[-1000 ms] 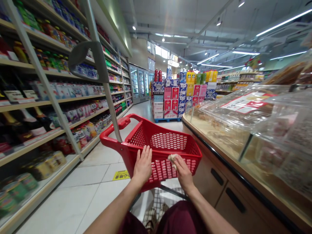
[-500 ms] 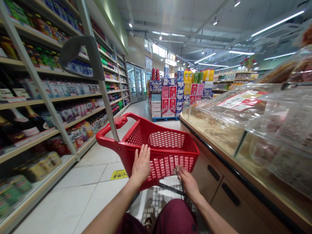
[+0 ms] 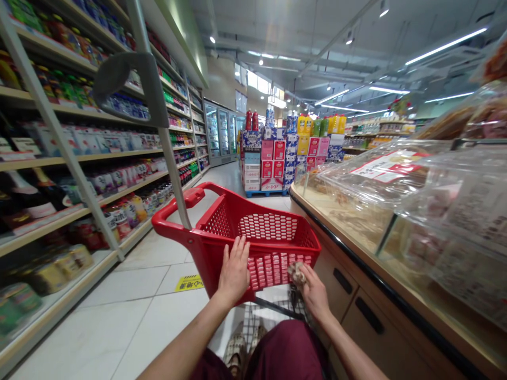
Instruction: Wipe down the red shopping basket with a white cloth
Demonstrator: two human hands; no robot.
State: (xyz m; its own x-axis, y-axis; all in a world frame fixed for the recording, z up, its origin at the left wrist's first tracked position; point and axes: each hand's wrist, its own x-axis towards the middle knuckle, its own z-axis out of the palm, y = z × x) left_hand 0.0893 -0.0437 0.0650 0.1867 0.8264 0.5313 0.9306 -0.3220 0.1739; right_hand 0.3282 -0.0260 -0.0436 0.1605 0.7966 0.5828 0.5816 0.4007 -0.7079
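Observation:
A red plastic shopping cart with a perforated basket stands before me. My left hand lies flat against the near side of the basket, fingers stretched out and holding nothing. Lower and to the right, my right hand is closed on a crumpled, greyish-brown cloth. That cloth is at the slotted near side of the cart, close to its right end. The right fingertips are partly hidden behind the bunched cloth. From the cart's handle side rises a grey pole with a grey loop-shaped holder.
Shelves of drinks and cans line the left. At right is a wooden display counter with clear plastic packages. Stacked drink cartons stand ahead. A yellow floor sticker lies left of the cart.
My right hand has moved slightly right and upward along the basket side, and more of the cloth shows. My left hand has shifted a little to the right on the basket.

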